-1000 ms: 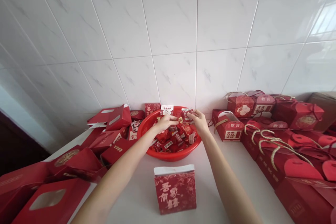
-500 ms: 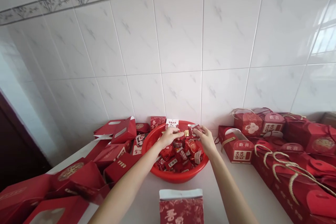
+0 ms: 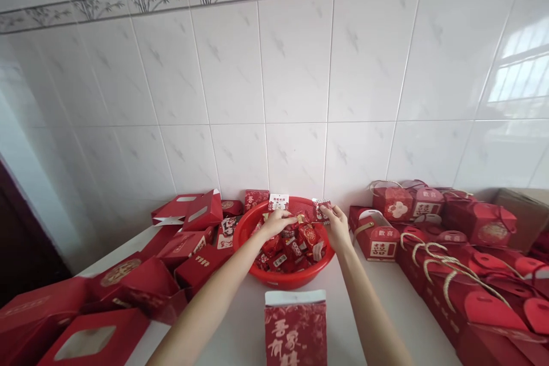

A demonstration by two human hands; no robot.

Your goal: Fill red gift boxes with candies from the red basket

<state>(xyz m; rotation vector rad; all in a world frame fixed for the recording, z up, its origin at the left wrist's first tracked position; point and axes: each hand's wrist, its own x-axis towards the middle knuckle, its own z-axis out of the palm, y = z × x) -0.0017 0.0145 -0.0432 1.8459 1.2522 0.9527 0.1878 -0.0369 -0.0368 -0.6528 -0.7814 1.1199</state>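
Observation:
A round red plastic basket [image 3: 281, 281] holds many small red-wrapped sweets [image 3: 294, 247]. Over its left part is my left hand [image 3: 278, 223], thumb and fingers closed at a small gold-and-red wrapped sweet [image 3: 301, 219]. At the basket's right rim, my right hand [image 3: 337, 225] pinches a small red packet [image 3: 321, 210] with white print, held above the sweets. Between my forearms, in front of the basket, a red paper box [image 3: 295, 326] with pale lettering and a white top edge stands on the white table [image 3: 240, 320].
Red boxes [image 3: 128, 280], some with windows, crowd the left side. To the right are rows of red gift boxes [image 3: 454, 286] with rope handles. A white card [image 3: 278, 202] and a red box [image 3: 256, 199] stand behind the basket, by the tiled wall [image 3: 295, 160].
The view has shifted a little, showing more of the right side and of the front box. My right hand has raised the packet slightly; my left hand stays over the basket.

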